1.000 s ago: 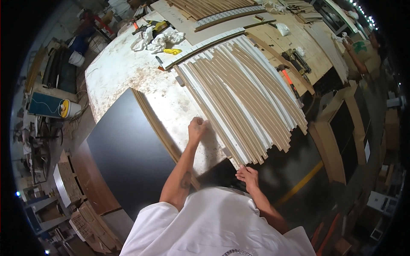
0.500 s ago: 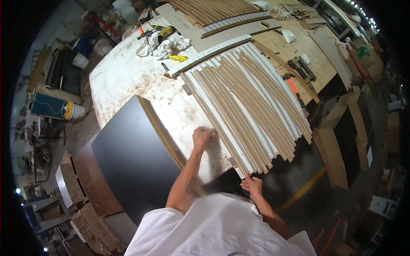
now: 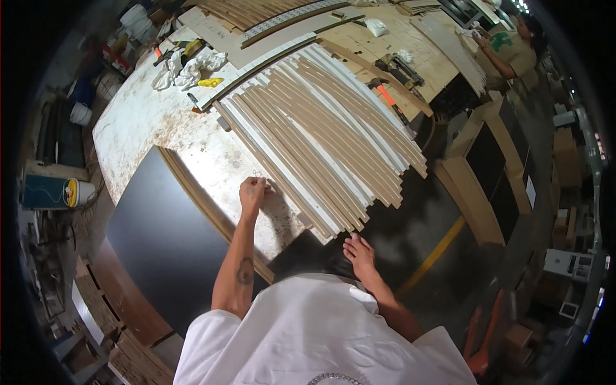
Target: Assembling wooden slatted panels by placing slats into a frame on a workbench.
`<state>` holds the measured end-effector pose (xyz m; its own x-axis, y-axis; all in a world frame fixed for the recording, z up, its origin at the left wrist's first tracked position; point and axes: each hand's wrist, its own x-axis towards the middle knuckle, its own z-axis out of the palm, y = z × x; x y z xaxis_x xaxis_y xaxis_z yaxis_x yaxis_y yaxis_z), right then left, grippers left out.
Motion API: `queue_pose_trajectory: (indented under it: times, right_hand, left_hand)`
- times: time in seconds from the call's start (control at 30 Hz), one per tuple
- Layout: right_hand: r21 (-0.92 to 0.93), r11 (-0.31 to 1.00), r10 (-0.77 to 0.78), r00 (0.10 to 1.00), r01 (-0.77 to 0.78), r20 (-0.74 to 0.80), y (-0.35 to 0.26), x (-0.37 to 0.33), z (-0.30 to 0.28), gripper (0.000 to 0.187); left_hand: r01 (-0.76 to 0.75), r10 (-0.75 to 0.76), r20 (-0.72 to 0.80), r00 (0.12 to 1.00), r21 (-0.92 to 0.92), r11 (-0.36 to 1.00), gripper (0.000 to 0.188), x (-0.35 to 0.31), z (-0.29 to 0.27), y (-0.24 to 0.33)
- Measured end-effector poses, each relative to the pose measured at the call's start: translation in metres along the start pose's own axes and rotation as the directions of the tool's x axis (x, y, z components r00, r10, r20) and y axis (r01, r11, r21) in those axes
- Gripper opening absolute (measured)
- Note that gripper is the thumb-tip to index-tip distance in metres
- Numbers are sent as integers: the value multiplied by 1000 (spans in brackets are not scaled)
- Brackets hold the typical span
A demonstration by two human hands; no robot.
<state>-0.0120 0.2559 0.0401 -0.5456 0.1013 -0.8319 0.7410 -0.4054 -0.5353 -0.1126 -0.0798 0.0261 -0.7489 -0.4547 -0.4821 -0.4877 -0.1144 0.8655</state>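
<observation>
Has left hand (image 3: 254, 194) curled over the white surface (image 3: 144, 131), just left of the tan and white strips (image 3: 321, 131), with that grip's fingertips drawn together; impossible to say on what, if anything. Has right hand (image 3: 360, 253) just beside the strips' near ends, with grip slack, fingers parted. Shows strips side by side, overhanging the near edge, with dark panels (image 3: 170, 234) at left, claw hammer (image 3: 389, 99) at right.

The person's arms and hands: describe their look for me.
The left hand and right hand are ungloved, with no watch visible. A dark, rounded tattoo marks the left forearm; none can be made out on the right forearm. The sleeves are white and short.
</observation>
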Motion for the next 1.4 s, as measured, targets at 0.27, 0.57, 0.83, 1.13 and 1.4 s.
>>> queue_pose_trajectory:
  times: [0.27,0.57,0.83,1.13,1.4]
  right_hand:
    - [237,970,35,997,-49,61,5,17,5,17]
    - [-139,973,-169,978,185,124,17,-11,-7,16]
    - [-377,875,-250,951,303,183,20,-4,-37,14]
    - [-392,887,-154,956,245,248,11,5,-42,10]
    - [-440,887,-41,972,142,230,4,15,-42,9]
  left_hand:
    - [-61,60,-75,995,-18,998,21,-24,5,-14]
    - [-354,444,-352,824,291,889,40,5,26,-46]
    - [-232,317,-206,926,352,907,52,-9,37,-11]
    - [-168,300,-293,908,400,901,58,-3,46,-8]
    - [-58,170,-309,936,342,938,67,2,48,1]
